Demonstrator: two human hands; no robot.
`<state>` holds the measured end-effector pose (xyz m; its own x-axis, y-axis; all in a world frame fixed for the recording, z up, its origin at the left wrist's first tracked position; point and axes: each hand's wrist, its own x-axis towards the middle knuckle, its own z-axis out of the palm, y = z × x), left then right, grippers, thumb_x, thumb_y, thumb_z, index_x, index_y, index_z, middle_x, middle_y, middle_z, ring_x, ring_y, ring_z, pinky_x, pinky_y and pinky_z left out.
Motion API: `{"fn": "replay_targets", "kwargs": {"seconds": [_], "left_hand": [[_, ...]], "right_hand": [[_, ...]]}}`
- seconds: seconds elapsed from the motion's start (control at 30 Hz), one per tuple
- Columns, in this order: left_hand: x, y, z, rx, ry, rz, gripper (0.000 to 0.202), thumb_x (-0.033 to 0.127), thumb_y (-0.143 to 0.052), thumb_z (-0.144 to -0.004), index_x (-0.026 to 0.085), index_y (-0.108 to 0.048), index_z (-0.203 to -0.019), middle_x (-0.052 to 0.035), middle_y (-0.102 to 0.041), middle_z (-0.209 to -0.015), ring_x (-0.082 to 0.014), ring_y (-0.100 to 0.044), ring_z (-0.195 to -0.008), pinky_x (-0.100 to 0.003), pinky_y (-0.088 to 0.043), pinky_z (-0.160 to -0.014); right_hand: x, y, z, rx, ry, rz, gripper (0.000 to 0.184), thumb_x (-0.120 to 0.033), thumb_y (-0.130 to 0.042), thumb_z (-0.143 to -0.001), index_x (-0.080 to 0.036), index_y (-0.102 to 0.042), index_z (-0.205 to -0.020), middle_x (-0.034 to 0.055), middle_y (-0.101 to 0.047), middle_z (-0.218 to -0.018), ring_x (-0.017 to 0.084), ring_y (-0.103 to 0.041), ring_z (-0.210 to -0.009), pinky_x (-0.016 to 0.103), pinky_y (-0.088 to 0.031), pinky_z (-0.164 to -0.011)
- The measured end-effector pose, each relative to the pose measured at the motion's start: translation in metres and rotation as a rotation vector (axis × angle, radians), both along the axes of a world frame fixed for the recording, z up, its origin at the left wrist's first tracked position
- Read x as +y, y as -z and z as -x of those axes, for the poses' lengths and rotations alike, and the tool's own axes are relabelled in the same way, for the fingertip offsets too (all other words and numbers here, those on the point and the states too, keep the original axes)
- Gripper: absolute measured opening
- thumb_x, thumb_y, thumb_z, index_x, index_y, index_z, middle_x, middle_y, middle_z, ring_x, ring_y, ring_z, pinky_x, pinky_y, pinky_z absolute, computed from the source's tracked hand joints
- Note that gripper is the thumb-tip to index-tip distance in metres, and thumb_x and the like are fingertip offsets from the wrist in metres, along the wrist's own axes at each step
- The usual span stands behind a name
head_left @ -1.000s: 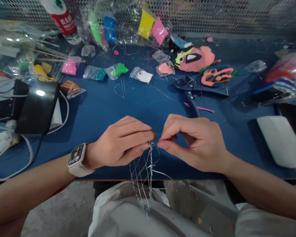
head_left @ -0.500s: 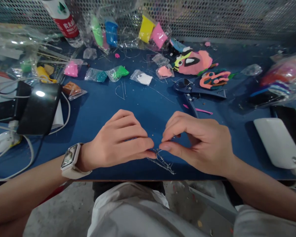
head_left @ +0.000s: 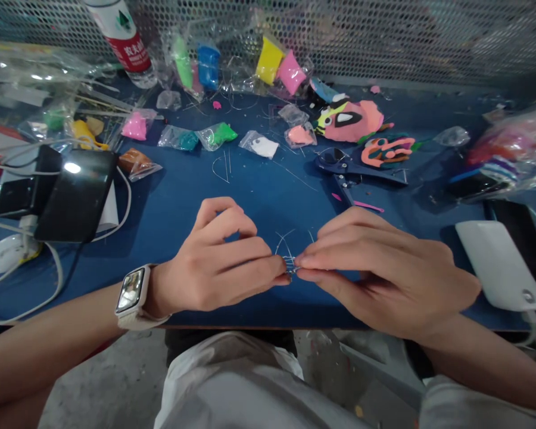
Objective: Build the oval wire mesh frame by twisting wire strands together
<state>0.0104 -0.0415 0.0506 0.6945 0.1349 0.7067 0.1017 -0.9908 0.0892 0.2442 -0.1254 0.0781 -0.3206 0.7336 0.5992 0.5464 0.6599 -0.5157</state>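
Near the front edge of the blue table, a small tangle of thin silvery wire point(head_left: 290, 262) sits between my two hands. My left hand point(head_left: 227, 256), wearing a watch at the wrist, pinches the wire's left side with thumb and forefinger. From the right, my right hand point(head_left: 375, 268) closes thumb and fingertips on its other side. A few loose wire ends stick up past the fingertips. Most of the wire piece is hidden by the fingers. Beyond my right hand lie dark blue pliers point(head_left: 361, 170) and a thin pink stick point(head_left: 368, 206).
Small bags of coloured clay, among them white clay point(head_left: 263, 146), line the back. Clay figures point(head_left: 352, 119) lie behind the pliers. A bottle point(head_left: 127, 50) stands back left. Phone point(head_left: 78, 193) and cables lie left; a white power bank point(head_left: 500, 262) lies right.
The wire tangle has turned, its ends now pointing up and away rather than down toward me. My right hand has rolled over and its fingers have closed flatter on the wire.
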Motion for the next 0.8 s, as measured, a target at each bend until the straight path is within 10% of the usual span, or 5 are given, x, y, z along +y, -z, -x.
{"fn": "replay_targets", "kwargs": {"seconds": [0.8], "left_hand": [[0.001, 0.007, 0.000, -0.051, -0.116, -0.052, 0.008, 0.019, -0.082, -0.096, 0.021, -0.074, -0.096, 0.0053, -0.076, -0.074, -0.0194, -0.062, -0.079, -0.045, -0.050, -0.082]], "right_hand": [[-0.024, 0.008, -0.005, -0.480, 0.015, -0.350, 0.024, -0.009, -0.083, -0.093, -0.032, -0.080, -0.098, -0.0035, -0.087, -0.117, 0.021, -0.083, -0.100, 0.036, -0.074, -0.084]]}}
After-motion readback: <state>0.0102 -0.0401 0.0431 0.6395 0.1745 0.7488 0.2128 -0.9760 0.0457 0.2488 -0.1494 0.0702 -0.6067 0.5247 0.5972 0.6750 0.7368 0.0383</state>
